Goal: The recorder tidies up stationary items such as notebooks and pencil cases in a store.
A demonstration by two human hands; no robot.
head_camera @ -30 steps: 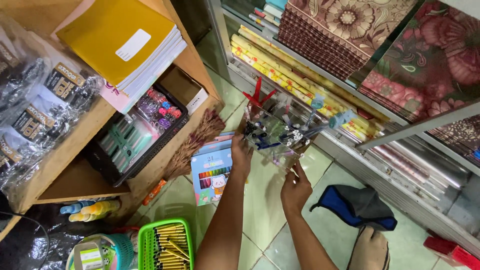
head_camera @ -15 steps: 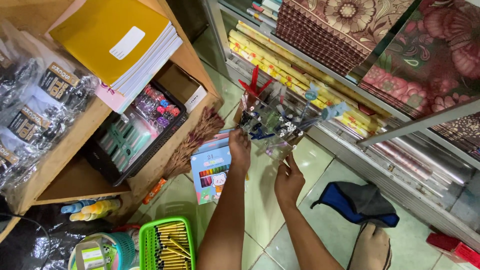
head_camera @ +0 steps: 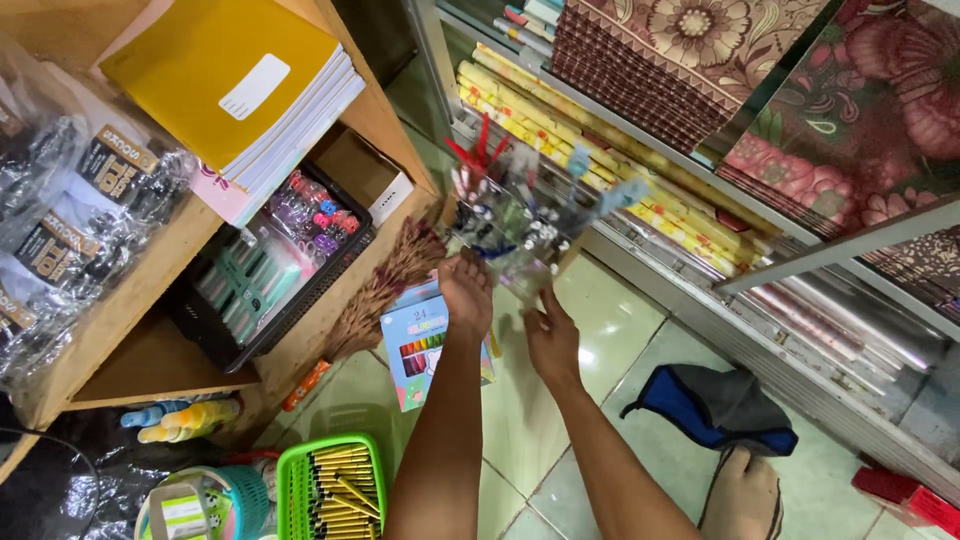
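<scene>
My left hand (head_camera: 467, 293) and my right hand (head_camera: 551, 338) both reach down to a clear plastic bundle of pens and small stationery (head_camera: 520, 215) that stands on the tiled floor. The left hand's fingers close on the bundle's lower edge. The right hand touches its lower right side with fingers curled around the plastic. Red scissor-like handles (head_camera: 478, 155) stick out of the bundle's top. A flat box of colour pens (head_camera: 425, 340) lies on the floor just left of my left forearm.
A wooden shelf (head_camera: 150, 290) at left holds yellow notebooks (head_camera: 235, 80), a black tray of pens (head_camera: 270, 260) and bagged clips (head_camera: 70, 220). A green basket of pencils (head_camera: 335, 490) sits near. Rolled wrapping paper (head_camera: 620, 190) lines the glass cabinet. My foot (head_camera: 742, 498) is by a blue cloth (head_camera: 715, 410).
Both hands have slid a little lower on the bundle, and the view has drifted so the bundle sits slightly more to the left.
</scene>
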